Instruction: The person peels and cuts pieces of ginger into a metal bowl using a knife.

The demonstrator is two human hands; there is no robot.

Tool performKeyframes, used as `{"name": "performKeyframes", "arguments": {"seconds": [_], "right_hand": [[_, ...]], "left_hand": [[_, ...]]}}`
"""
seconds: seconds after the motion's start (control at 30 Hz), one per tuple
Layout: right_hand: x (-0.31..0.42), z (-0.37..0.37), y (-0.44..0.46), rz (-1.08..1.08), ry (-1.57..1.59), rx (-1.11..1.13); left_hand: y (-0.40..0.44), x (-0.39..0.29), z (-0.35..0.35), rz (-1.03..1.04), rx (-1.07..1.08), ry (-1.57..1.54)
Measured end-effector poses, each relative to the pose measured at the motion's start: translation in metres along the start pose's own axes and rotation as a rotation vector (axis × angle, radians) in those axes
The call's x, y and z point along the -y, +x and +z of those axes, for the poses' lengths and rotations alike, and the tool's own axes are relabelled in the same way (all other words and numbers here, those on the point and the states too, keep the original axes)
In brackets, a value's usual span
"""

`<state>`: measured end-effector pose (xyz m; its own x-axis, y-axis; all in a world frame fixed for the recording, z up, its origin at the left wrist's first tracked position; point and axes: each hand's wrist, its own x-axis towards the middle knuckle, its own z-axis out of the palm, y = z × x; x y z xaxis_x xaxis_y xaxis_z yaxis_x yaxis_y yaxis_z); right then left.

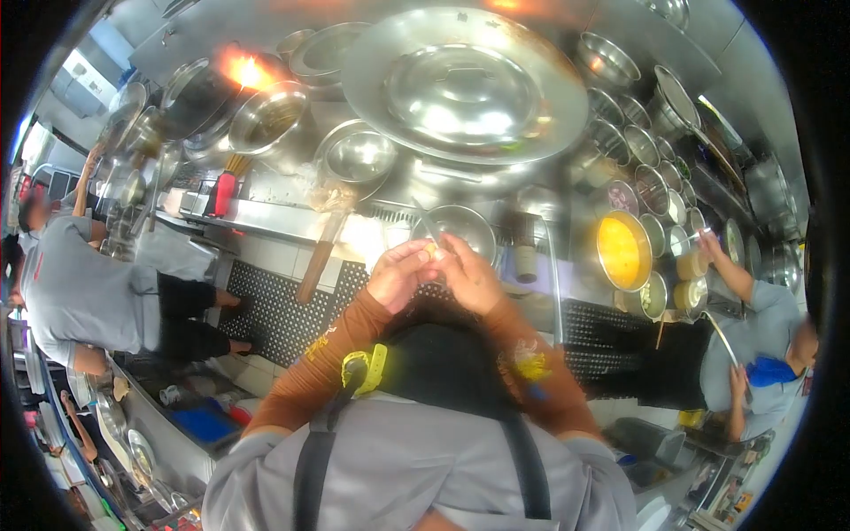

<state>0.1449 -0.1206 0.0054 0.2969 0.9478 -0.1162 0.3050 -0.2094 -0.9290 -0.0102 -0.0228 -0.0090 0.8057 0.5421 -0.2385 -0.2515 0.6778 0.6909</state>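
My left hand and my right hand meet in front of my chest, fingers closed and fingertips touching. A small knife points up and away from my right hand, which appears to grip it; its handle is hidden by the fingers. Between the fingertips shows a small pale yellow piece, pinched by my left hand; its kind is too small to make out. Just beyond the hands, a steel bowl sits at the counter's edge, partly covered by them.
A big steel lid dominates the counter ahead. Flames rise at a wok on the left, where one person stands. Another person works at the right, by a bowl of yellow liquid and several steel bowls. A wooden handle juts over the edge.
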Motion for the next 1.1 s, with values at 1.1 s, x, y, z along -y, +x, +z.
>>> {"name": "performKeyframes", "arguments": {"seconds": [1.1], "right_hand": [[0.01,0.008,-0.006,-0.028,-0.019,0.07]], "left_hand": [[0.017,-0.003,-0.02,0.213,-0.062,0.222]]}}
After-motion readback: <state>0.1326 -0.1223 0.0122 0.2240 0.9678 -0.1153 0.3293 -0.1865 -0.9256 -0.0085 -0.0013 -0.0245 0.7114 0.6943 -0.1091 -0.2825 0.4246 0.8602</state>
